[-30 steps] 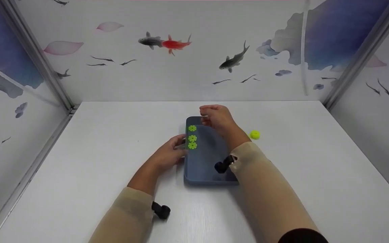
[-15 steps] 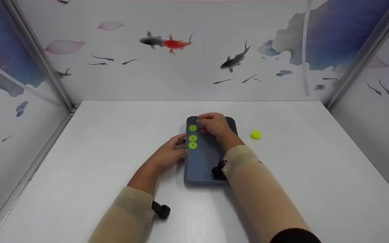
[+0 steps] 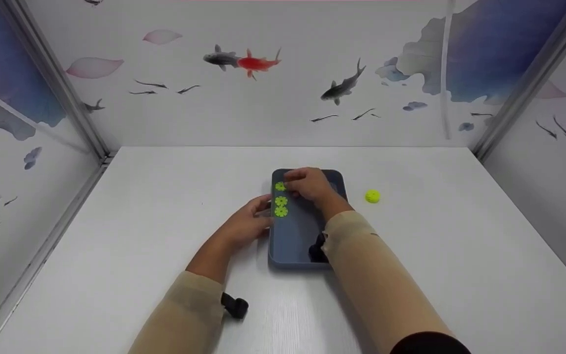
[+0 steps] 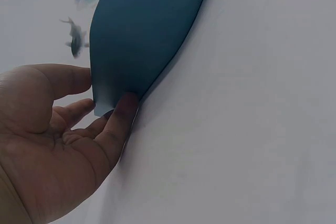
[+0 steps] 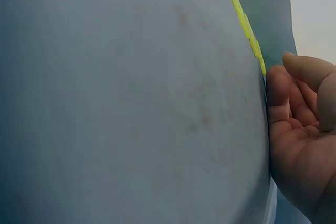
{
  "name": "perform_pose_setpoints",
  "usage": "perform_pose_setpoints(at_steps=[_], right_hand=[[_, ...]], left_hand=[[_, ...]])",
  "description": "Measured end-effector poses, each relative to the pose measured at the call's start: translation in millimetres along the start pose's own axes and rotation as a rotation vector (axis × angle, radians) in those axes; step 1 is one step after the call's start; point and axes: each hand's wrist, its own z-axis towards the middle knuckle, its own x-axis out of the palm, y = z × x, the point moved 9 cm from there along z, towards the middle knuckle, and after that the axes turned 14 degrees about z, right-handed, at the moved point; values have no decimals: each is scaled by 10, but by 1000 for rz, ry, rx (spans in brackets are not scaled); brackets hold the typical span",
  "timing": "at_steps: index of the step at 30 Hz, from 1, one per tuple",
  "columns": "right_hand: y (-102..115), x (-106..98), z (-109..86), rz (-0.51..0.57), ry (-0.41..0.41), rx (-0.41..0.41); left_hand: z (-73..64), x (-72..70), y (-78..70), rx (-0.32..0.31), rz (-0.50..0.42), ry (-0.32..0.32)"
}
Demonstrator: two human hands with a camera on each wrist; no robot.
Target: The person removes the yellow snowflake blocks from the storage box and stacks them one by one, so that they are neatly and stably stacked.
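A blue-grey rectangular tray lies on the white table. Along its left inner side sit three yellow-green flower-shaped discs, the upper disc a little apart from the middle disc and the lower disc. My left hand holds the tray's left side; in the left wrist view its thumb and fingers bracket the tray wall. Inside the tray, my right hand has its fingertips at the upper disc. Its fingers are loosely bent in the right wrist view, with nothing visible between them and the thumb.
To the right of the tray, a round yellow-green piece lies on the table. Behind the table stands a white wall printed with fish, and panels with metal posts flank both sides.
My right hand has come down and left from above the tray's far end to the upper disc. The left hand stays at the tray's side, and the discs look unmoved.
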Motion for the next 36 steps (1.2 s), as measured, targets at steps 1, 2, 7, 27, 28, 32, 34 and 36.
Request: perform_pose_setpoints(at_steps=[1, 2, 7, 27, 28, 32, 34, 36], right_hand=[[0, 7, 1, -1, 7, -1], [-1, 15, 2, -1, 15, 0], [-13, 25, 13, -25, 25, 15], [36, 73, 43, -139, 11, -24], [43, 77, 45, -151, 8, -32], [63, 82, 55, -206, -1, -62], [65, 80, 62, -219, -6, -68], [57, 73, 70, -219, -11, -64]], left_hand=[[1, 3, 2, 2, -5, 1], [5, 7, 7, 0, -8, 3], [4, 16, 5, 5, -21, 2], [-30, 14, -30, 27, -16, 6], [-28, 14, -28, 27, -16, 7], [-23, 23, -21, 27, -16, 14], [-21, 28, -21, 27, -12, 17], [-18, 28, -20, 25, -6, 17]])
